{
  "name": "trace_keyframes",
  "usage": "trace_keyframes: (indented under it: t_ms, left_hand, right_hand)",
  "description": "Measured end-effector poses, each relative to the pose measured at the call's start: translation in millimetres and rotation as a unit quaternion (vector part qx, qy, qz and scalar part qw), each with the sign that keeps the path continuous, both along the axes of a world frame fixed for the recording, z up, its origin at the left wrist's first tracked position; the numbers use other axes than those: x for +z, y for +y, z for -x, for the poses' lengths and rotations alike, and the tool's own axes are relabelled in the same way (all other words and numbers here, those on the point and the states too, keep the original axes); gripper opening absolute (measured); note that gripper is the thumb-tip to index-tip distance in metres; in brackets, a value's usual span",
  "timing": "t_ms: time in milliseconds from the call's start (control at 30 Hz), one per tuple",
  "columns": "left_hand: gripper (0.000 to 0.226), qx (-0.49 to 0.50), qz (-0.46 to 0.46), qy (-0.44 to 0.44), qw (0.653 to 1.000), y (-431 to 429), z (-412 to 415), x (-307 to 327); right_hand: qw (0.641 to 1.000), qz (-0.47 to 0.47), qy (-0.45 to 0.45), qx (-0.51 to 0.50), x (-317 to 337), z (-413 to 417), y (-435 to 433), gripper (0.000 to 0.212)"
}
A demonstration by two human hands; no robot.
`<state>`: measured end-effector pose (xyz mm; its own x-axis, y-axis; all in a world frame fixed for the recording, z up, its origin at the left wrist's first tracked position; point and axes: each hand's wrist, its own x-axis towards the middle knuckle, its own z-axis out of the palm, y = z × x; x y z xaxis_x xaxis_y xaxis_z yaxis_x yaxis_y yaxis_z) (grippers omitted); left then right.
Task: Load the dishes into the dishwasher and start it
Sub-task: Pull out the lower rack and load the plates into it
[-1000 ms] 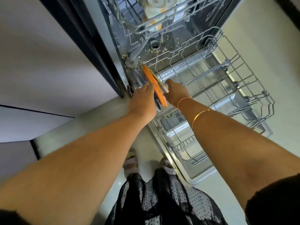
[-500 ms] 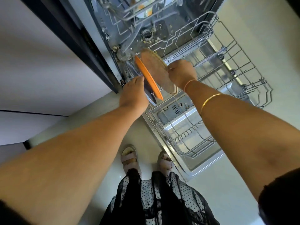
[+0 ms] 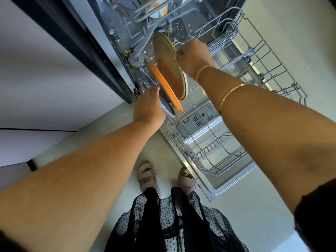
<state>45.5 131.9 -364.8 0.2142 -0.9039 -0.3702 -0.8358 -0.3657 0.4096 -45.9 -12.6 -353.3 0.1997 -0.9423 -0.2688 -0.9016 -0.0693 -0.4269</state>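
The dishwasher's lower wire rack is pulled out over the open door. My right hand grips the rim of a brown speckled plate, held on edge above the rack's near end. Just left of it an orange plate stands on edge, with a dark patterned plate behind it. My left hand is closed on the edge of those two plates. Cups sit in the upper rack, mostly cut off.
A dark cabinet edge and pale cabinet fronts run along the left. The detergent compartment shows on the door. My sandalled feet stand on the pale floor beside the door. Food crumbs lie on the tub floor.
My right hand has drawn the brown plate away from the orange one, up and to the right. The left hand stays on the remaining plates.
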Motion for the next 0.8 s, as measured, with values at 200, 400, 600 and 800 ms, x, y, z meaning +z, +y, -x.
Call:
trace_keyframes:
  t_ms: [200, 400, 600, 800]
  left_hand:
    - [0.060, -0.006, -0.003, -0.003, 1.000, -0.3, -0.6, -3.4]
    - [0.059, 0.002, 0.001, 0.007, 1.000, -1.9, 1.3, -4.3]
    - [0.060, -0.003, -0.003, 0.007, 1.000, -1.0, 0.9, -6.2]
    - [0.063, -0.005, -0.029, 0.001, 1.000, -0.6, 1.7, -10.8]
  right_hand:
    - [0.998, -0.019, 0.034, 0.042, -7.8, -0.1, 5.3, 0.022]
    - [0.998, -0.035, 0.001, 0.059, -23.0, -9.9, 24.2, 0.022]
    - [0.996, -0.071, 0.033, 0.048, -40.0, 5.0, 25.0, 0.022]
    - [0.988, -0.108, 0.082, 0.067, -52.5, 29.5, 37.4, 0.025]
